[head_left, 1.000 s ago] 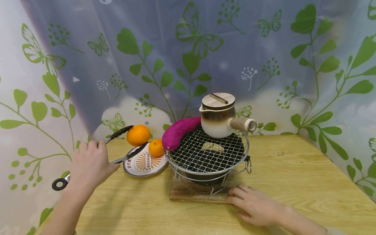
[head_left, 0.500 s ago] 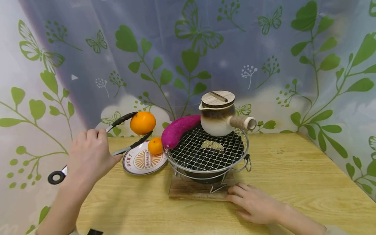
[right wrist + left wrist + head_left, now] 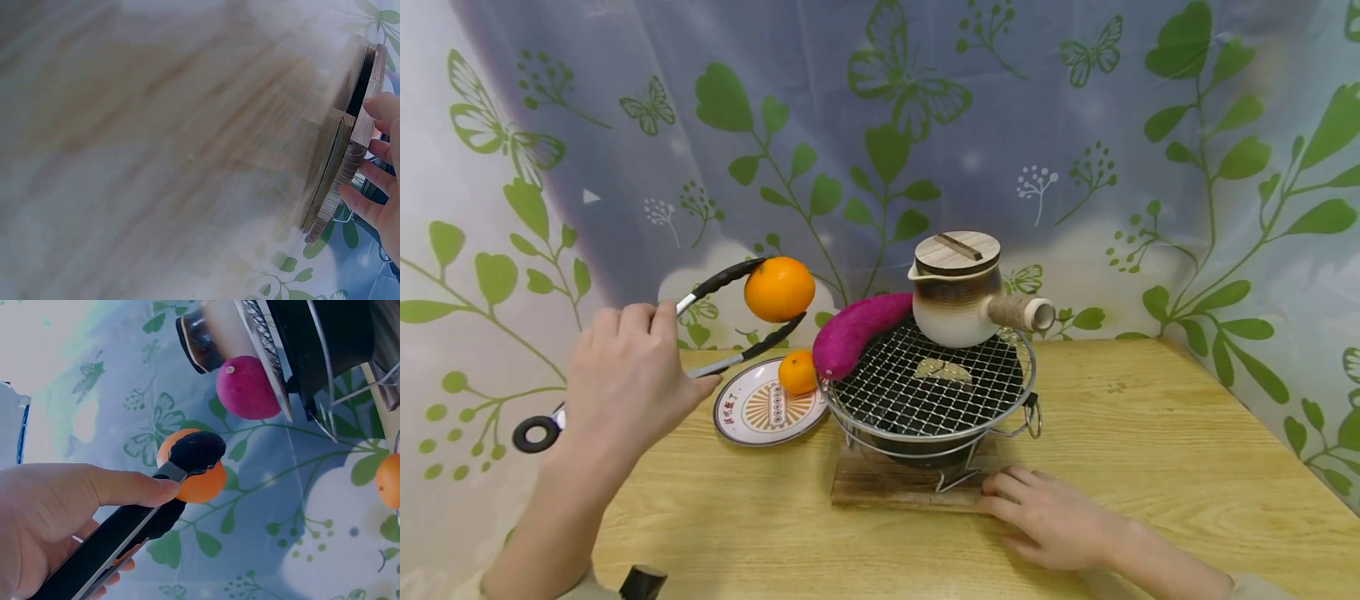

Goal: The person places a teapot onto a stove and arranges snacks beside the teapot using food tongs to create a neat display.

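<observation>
Tongs (image 3: pixel 726 276) are being gripped by the left hand (image 3: pixel 627 367), the larger orange (image 3: pixel 779 289) being pinched aloft at ten o'clock from the grill (image 3: pixel 883 402). The board (image 3: pixel 883 492) is being touched — seemingly steadied — by the relaxed right hand (image 3: pixel 1051 521).

In the head view the left hand (image 3: pixel 628 375) covers the middle of the tongs (image 3: pixel 726 277), and the bottom edge cuts off both the left sleeve (image 3: pixel 587 588) and a black object (image 3: pixel 643 582) too partial to identify. The right sleeve (image 3: pixel 1258 588) is cropped there too. The pot (image 3: pixel 955 308) hides the far end of the purple vegetable (image 3: pixel 853 337); the lettering on the plate (image 3: pixel 737 421) is too small to read, and what the pale patch (image 3: pixel 943 373) under the mesh is cannot be told. From the left wrist, the tongs mask part of the large orange (image 3: pixel 203 487), while the right edge slices the small orange (image 3: pixel 389 481). From the right wrist, the foreground is a blur and the right hand (image 3: pixel 384 169) is cropped.
</observation>
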`<action>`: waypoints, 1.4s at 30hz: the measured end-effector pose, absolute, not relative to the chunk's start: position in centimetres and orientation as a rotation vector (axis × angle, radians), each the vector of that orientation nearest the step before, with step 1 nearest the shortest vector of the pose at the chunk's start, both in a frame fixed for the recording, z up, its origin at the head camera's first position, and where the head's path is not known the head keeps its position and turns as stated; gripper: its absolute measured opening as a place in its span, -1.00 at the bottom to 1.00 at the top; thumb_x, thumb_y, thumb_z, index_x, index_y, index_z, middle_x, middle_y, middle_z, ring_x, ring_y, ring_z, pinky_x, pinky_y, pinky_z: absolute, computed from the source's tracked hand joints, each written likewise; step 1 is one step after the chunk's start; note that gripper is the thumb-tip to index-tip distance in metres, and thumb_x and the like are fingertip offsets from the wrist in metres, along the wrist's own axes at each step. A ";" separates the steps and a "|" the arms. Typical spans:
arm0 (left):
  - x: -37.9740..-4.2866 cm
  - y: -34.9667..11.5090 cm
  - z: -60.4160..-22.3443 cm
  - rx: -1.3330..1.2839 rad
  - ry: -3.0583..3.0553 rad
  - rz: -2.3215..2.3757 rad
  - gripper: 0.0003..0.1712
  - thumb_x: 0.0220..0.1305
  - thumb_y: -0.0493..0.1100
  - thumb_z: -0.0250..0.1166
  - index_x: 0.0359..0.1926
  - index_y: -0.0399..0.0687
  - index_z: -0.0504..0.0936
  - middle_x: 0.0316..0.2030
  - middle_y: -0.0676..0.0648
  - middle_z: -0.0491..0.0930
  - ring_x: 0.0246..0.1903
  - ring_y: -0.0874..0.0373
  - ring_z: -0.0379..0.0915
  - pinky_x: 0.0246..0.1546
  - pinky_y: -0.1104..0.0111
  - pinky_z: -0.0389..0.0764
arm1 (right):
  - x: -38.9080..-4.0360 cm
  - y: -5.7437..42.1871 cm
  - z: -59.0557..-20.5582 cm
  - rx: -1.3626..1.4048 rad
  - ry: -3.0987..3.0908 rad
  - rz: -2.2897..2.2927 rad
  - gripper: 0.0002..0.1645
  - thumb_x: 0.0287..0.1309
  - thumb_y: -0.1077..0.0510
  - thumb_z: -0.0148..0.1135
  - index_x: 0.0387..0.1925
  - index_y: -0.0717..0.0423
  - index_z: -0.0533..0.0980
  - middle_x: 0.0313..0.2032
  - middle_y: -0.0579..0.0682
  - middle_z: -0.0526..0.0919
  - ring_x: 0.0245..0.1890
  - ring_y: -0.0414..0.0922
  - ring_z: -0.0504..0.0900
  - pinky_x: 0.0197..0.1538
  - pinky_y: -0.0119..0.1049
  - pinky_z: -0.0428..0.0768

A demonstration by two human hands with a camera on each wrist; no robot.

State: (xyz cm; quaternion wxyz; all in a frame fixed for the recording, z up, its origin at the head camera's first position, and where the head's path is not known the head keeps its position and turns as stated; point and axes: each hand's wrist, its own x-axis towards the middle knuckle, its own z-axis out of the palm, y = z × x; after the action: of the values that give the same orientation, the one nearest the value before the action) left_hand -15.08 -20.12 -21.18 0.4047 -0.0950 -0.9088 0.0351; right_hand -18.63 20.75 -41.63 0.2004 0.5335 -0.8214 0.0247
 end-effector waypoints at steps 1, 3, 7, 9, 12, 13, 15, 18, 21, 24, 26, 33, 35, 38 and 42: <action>-15.1 -20.0 -21.1 -0.247 -2.289 0.089 -0.10 -0.49 0.00 0.56 -0.14 -0.55 0.47 -0.23 -0.48 0.47 -0.34 -0.33 0.27 -0.34 -0.04 0.34 | -18.6 20.8 -41.6 1.490 -2.299 0.070 -0.40 -0.11 0.03 0.34 0.06 0.00 0.45 -0.02 -0.06 0.45 -0.06 -0.12 0.42 -0.07 -0.20 0.52; -15.1 -19.7 -20.8 -0.255 -2.296 0.086 -0.11 -0.49 0.03 0.56 -0.15 -0.54 0.48 -0.23 -0.48 0.47 -0.33 -0.32 0.28 -0.33 -0.03 0.35 | -18.6 20.8 -41.7 1.489 -2.305 0.071 -0.39 -0.11 0.02 0.34 0.06 0.00 0.44 -0.02 -0.06 0.45 -0.06 -0.13 0.42 -0.08 -0.20 0.52; -15.0 -19.2 -20.1 -0.270 -2.344 0.061 -0.07 -0.48 0.10 0.56 -0.13 -0.52 0.49 -0.22 -0.47 0.48 -0.32 -0.30 0.28 -0.33 -0.02 0.35 | -18.8 20.8 -41.6 1.491 -2.310 0.070 -0.39 -0.12 0.02 0.34 0.05 -0.01 0.45 -0.01 -0.05 0.45 -0.05 -0.12 0.43 -0.06 -0.18 0.52; -15.1 -18.9 -19.8 -0.280 -2.366 0.046 -0.04 -0.48 0.12 0.57 -0.11 -0.52 0.50 -0.21 -0.46 0.49 -0.31 -0.30 0.29 -0.35 -0.02 0.35 | -18.8 20.8 -41.6 1.494 -2.311 0.077 -0.41 -0.12 0.02 0.33 0.04 -0.01 0.45 -0.02 -0.04 0.46 -0.04 -0.10 0.44 -0.04 -0.16 0.52; -15.2 -18.4 -19.4 -0.305 -2.387 0.038 -0.05 -0.46 0.12 0.56 -0.10 -0.51 0.50 -0.21 -0.45 0.50 -0.30 -0.31 0.31 -0.35 -0.03 0.38 | -18.9 20.8 -41.6 1.494 -2.319 0.099 -0.45 -0.10 0.03 0.33 0.02 -0.02 0.47 -0.03 -0.04 0.46 -0.05 -0.11 0.44 -0.03 -0.16 0.51; -15.1 -18.2 -19.3 -0.308 -2.402 0.035 -0.06 -0.44 0.11 0.56 -0.09 -0.51 0.50 -0.20 -0.44 0.50 -0.29 -0.31 0.31 -0.33 -0.04 0.38 | -19.0 20.8 -41.6 1.491 -2.321 0.105 -0.46 -0.09 0.03 0.32 0.02 -0.02 0.47 -0.03 -0.04 0.46 -0.05 -0.11 0.44 -0.03 -0.16 0.51; -15.1 -17.9 -19.1 -0.315 -2.438 0.025 -0.06 -0.41 0.09 0.55 -0.06 -0.51 0.48 -0.18 -0.43 0.48 -0.27 -0.31 0.30 -0.29 -0.05 0.38 | -19.0 20.8 -41.5 1.488 -2.328 0.120 -0.47 -0.08 0.03 0.32 0.02 -0.03 0.48 -0.04 -0.05 0.46 -0.06 -0.12 0.44 -0.04 -0.16 0.51; -14.9 -17.4 -19.0 -0.323 -2.485 0.017 -0.05 -0.36 0.08 0.54 -0.01 -0.50 0.46 -0.16 -0.41 0.47 -0.24 -0.31 0.29 -0.24 -0.05 0.37 | -19.0 20.8 -41.5 1.481 -2.332 0.133 -0.46 -0.09 0.04 0.32 0.03 -0.03 0.47 -0.05 -0.04 0.46 -0.07 -0.12 0.44 -0.05 -0.16 0.51; -14.9 -17.0 -19.0 -0.330 -2.506 0.025 -0.05 -0.34 0.08 0.52 0.02 -0.50 0.45 -0.14 -0.40 0.48 -0.21 -0.30 0.30 -0.22 -0.04 0.38 | -19.0 20.9 -41.6 1.478 -2.333 0.118 -0.43 -0.11 0.04 0.31 0.04 -0.03 0.47 -0.04 -0.04 0.45 -0.07 -0.11 0.44 -0.06 -0.16 0.52; -14.9 -16.5 -19.1 -0.339 -2.520 0.029 -0.05 -0.32 0.08 0.52 0.03 -0.49 0.44 -0.12 -0.40 0.47 -0.17 -0.30 0.30 -0.18 -0.04 0.38 | -19.0 20.9 -41.7 1.477 -2.331 0.104 -0.42 -0.11 0.04 0.31 0.05 -0.04 0.46 -0.04 -0.04 0.45 -0.07 -0.12 0.43 -0.07 -0.16 0.52; -14.8 -16.2 -19.2 -0.353 -2.521 0.026 -0.06 -0.31 0.07 0.51 0.04 -0.49 0.44 -0.12 -0.40 0.47 -0.16 -0.31 0.31 -0.16 -0.05 0.38 | -19.0 20.9 -41.7 1.478 -2.327 0.104 -0.41 -0.11 0.04 0.32 0.06 -0.04 0.45 -0.03 -0.04 0.44 -0.07 -0.12 0.43 -0.08 -0.17 0.53; -14.6 -14.9 -19.6 -0.436 -2.471 0.045 -0.09 -0.36 0.07 0.53 -0.01 -0.47 0.47 -0.15 -0.36 0.50 -0.16 -0.27 0.35 -0.16 -0.01 0.41 | -19.0 20.8 -41.5 1.484 -2.303 0.122 -0.42 -0.12 0.06 0.32 0.06 -0.05 0.45 -0.03 -0.05 0.44 -0.08 -0.13 0.42 -0.08 -0.18 0.52; -14.5 -14.5 -19.7 -0.462 -2.457 0.050 -0.10 -0.36 0.07 0.53 -0.03 -0.46 0.48 -0.15 -0.35 0.51 -0.15 -0.26 0.36 -0.15 0.00 0.42 | -19.0 20.8 -41.5 1.487 -2.301 0.122 -0.42 -0.12 0.07 0.32 0.05 -0.05 0.45 -0.03 -0.05 0.44 -0.08 -0.13 0.43 -0.08 -0.18 0.52; -14.5 -13.9 -20.0 -0.503 -2.414 0.076 -0.11 -0.38 0.10 0.54 -0.06 -0.44 0.51 -0.18 -0.32 0.54 -0.18 -0.24 0.40 -0.18 0.03 0.46 | -19.0 20.8 -41.5 1.485 -2.298 0.115 -0.42 -0.12 0.06 0.32 0.05 -0.05 0.46 -0.04 -0.05 0.45 -0.09 -0.13 0.43 -0.09 -0.18 0.52; -14.5 -13.2 -20.3 -0.545 -2.375 0.110 -0.06 -0.43 0.15 0.56 -0.05 -0.43 0.52 -0.18 -0.30 0.55 -0.22 -0.21 0.42 -0.21 0.08 0.47 | -19.0 20.8 -41.6 1.481 -2.299 0.100 -0.42 -0.12 0.06 0.32 0.04 -0.06 0.46 -0.04 -0.05 0.44 -0.08 -0.12 0.43 -0.10 -0.17 0.53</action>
State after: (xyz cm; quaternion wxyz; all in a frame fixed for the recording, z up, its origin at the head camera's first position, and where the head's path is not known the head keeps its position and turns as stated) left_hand -14.51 -13.20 -20.32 0.3439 -0.2097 -0.9143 0.0424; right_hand -18.97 20.84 -41.59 0.2014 0.5300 -0.8229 0.0359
